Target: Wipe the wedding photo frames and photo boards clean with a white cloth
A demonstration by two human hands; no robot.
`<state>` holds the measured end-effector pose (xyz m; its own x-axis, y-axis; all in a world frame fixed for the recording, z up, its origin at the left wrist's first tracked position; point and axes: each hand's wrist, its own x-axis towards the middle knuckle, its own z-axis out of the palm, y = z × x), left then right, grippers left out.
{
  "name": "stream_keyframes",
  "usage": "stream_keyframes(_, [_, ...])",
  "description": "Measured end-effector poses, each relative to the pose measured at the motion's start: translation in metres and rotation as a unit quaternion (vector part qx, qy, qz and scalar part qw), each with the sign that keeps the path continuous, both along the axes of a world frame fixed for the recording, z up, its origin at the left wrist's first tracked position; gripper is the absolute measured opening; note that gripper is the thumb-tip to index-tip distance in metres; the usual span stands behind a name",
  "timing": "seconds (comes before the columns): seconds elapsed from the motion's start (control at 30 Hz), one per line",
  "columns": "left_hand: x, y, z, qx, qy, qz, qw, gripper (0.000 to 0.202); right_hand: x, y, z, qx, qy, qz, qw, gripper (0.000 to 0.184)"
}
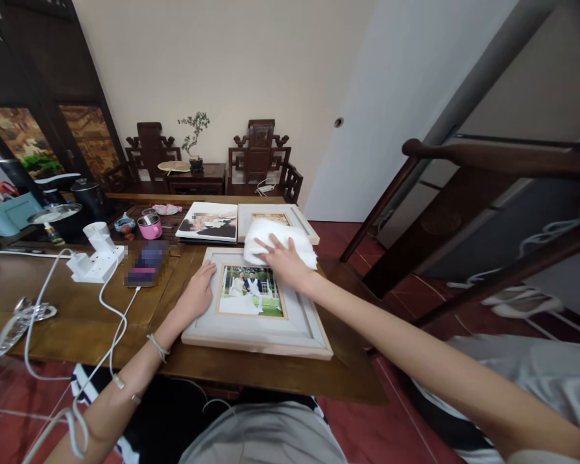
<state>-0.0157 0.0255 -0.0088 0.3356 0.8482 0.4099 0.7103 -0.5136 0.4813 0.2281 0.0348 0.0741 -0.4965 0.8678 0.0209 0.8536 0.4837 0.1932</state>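
Observation:
A light wooden picture frame [256, 348] lies flat on the table, showing a photo [251, 291] of two people seated outdoors. My left hand [200, 290] rests on its left edge with the fingers stretched out. At the frame's upper right, my right hand [287, 261] presses on a folded white cloth [275, 232], its fingers spread over the top. The cloth covers part of this frame's far rim and part of a second pale frame [299, 216] behind it. Left of that second frame is a photo board [210, 219], its picture partly blurred.
On the wooden table [167, 335] at left are a phone [147, 264] with a cable, a white power strip [96, 263], a pink cup [149, 227] and a clear hair clip [24, 325]. A dark wooden chair [415, 212] stands at right. A bonsai [193, 138] is against the wall.

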Motion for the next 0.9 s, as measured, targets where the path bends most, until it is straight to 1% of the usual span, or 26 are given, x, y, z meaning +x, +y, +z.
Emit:
stream_keyframes(0.03, [0.0,0.001,-0.001,0.002,-0.006,-0.001,1.0,0.052,-0.001,0.001,0.0,-0.006,-0.003,0.007,1.0,0.071])
stream_keyframes(0.1, [0.001,0.003,-0.003,0.008,-0.018,-0.002,1.0,0.053,-0.005,-0.009,-0.001,-0.024,-0.012,0.03,0.999,0.067])
stream_keyframes(0.17, [0.001,0.003,-0.005,0.014,-0.027,0.0,1.0,0.052,-0.011,-0.031,-0.001,-0.04,-0.019,0.053,0.998,0.063])
stream_keyframes(0.23, [0.002,0.004,-0.006,0.016,-0.03,0.002,0.999,0.051,-0.015,-0.061,0.006,-0.062,-0.022,0.074,0.995,0.059])
stream_keyframes(0.27, [0.002,0.004,-0.006,0.016,-0.029,0.003,0.999,0.05,-0.015,-0.077,0.013,-0.078,-0.021,0.089,0.993,0.056])
stream_keyframes(0.33, [0.001,0.003,-0.006,0.015,-0.024,0.005,1.0,0.049,-0.012,-0.105,0.031,-0.156,-0.007,0.135,0.979,0.049])
stream_keyframes(0.4, [0.001,0.004,-0.005,0.012,-0.02,0.005,1.0,0.049,-0.006,-0.125,0.05,-0.212,0.028,0.151,0.965,0.051])
stream_keyframes(0.47, [0.0,0.004,-0.004,0.011,-0.019,0.004,1.0,0.05,0.001,-0.133,0.066,-0.218,0.069,0.153,0.962,0.058])
stream_keyframes(0.53, [-0.001,0.005,-0.004,0.011,-0.017,0.002,1.0,0.05,0.007,-0.13,0.074,-0.173,0.092,0.136,0.971,0.063])
stream_keyframes(0.6, [-0.001,0.005,-0.003,0.012,-0.015,0.002,1.0,0.05,0.011,-0.116,0.076,-0.089,0.093,0.106,0.986,0.068])
stream_keyframes(0.67, [-0.001,0.005,-0.002,0.013,-0.012,0.001,1.0,0.049,0.016,-0.094,0.071,0.012,0.078,0.075,0.994,0.069])
stream_keyframes(0.73, [-0.001,0.005,-0.001,0.014,-0.006,0.0,1.0,0.048,0.021,-0.07,0.062,0.097,0.055,0.053,0.992,0.064])
stream_keyframes(0.8, [0.0,0.004,0.001,0.013,0.002,0.0,1.0,0.047,0.026,-0.049,0.049,0.13,0.028,0.035,0.991,0.057])
stream_keyframes(0.83, [0.0,0.003,0.002,0.012,0.004,0.002,1.0,0.047,0.028,-0.04,0.04,0.127,0.014,0.029,0.991,0.055])
stream_keyframes(0.9, [0.001,0.002,0.004,0.008,0.005,0.003,1.0,0.046,0.031,-0.03,0.022,0.098,-0.006,0.027,0.995,0.056])
